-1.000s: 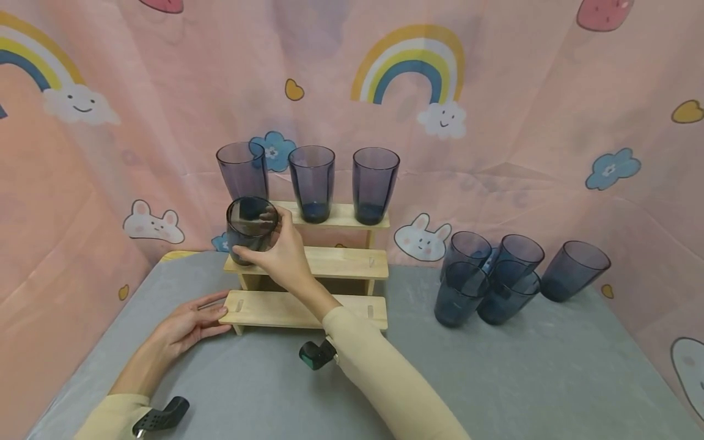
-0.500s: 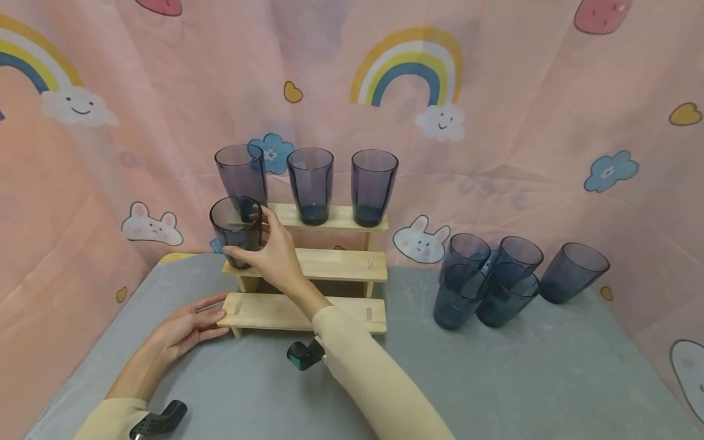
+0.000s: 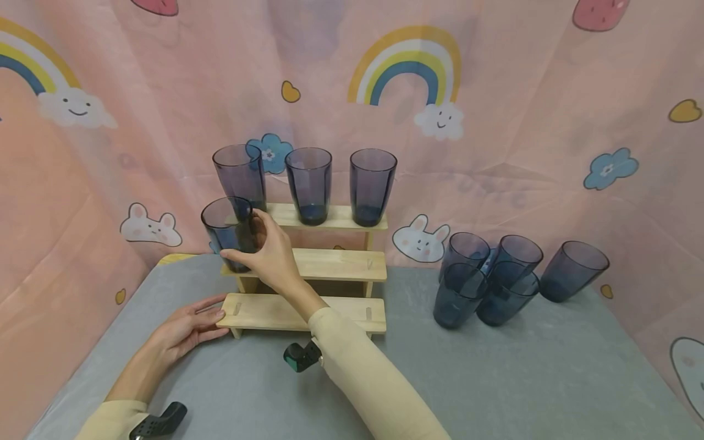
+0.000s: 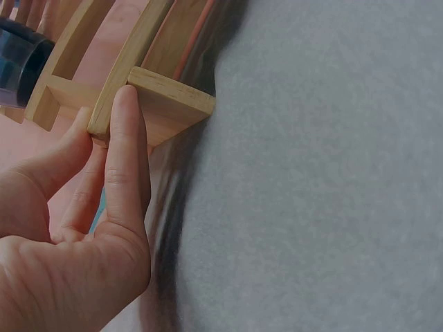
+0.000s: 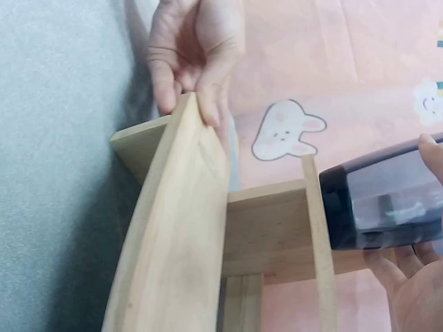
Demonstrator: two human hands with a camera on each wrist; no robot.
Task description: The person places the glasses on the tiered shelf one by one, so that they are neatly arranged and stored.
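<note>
My right hand [image 3: 275,256] holds a dark blue-violet drinking glass [image 3: 222,226] upright by its side, thumb in front and fingers behind. In the right wrist view the glass's dark base [image 5: 338,207] meets the middle board at its left end. My left hand [image 3: 184,330] pinches the left end of the lowest board of a three-tier wooden rack [image 3: 335,266]; its thumb [image 4: 76,138] is on one face. On the top tier stand a left glass [image 3: 239,174], a middle glass [image 3: 309,183] and a right glass [image 3: 373,183].
Several matching glasses stand close together at the right, including a front glass [image 3: 459,299]. Beside them one glass [image 3: 574,269] leans to the right. Grey cloth [image 3: 495,379] covers the table. A pink patterned curtain [image 3: 522,122] hangs behind and at the sides.
My right hand has moved left with the glass, toward the left end of the middle tier. The left hand stays at the lowest board.
</note>
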